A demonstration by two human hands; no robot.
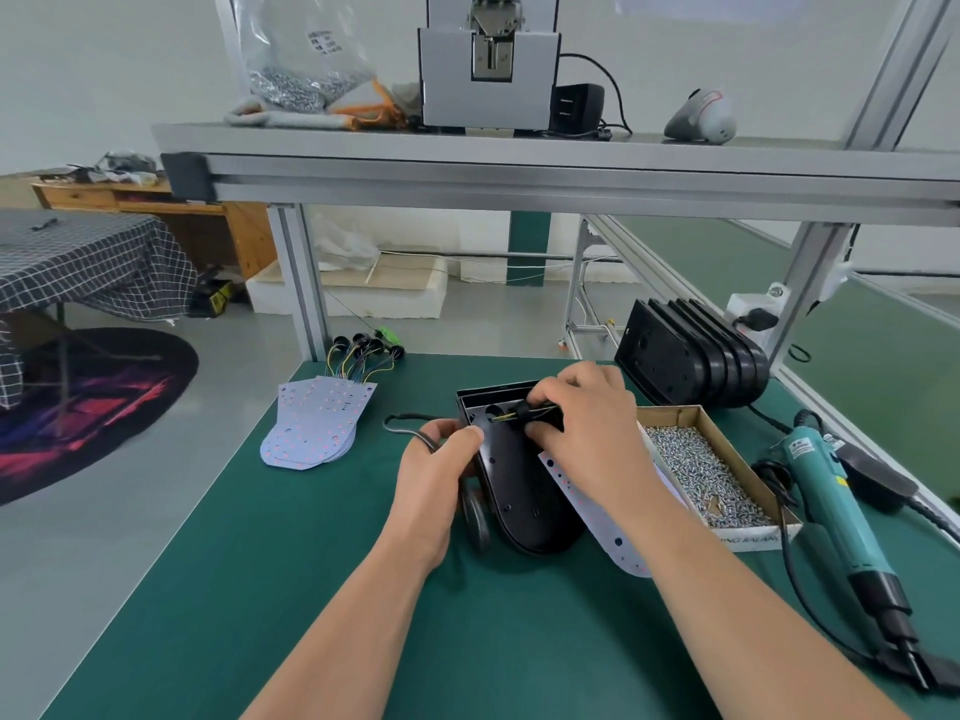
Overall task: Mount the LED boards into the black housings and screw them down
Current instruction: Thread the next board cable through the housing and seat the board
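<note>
A black housing (519, 491) lies open side up in the middle of the green mat. My left hand (441, 459) grips its left edge, thumb on the rim. My right hand (582, 413) pinches a black grommet with coloured wires (522, 412) over the housing's top end. A white LED board (597, 517) leans against the housing's right side, partly under my right forearm. A fanned stack of LED boards (317, 423) with wired connectors lies to the left. Several empty black housings (691, 350) stand stacked at the back right.
A cardboard tray of screws (701, 470) sits right of the housing. A teal electric screwdriver (836, 501) with its cable lies at the far right. An aluminium frame post (301, 283) and an overhead shelf (519, 163) bound the bench.
</note>
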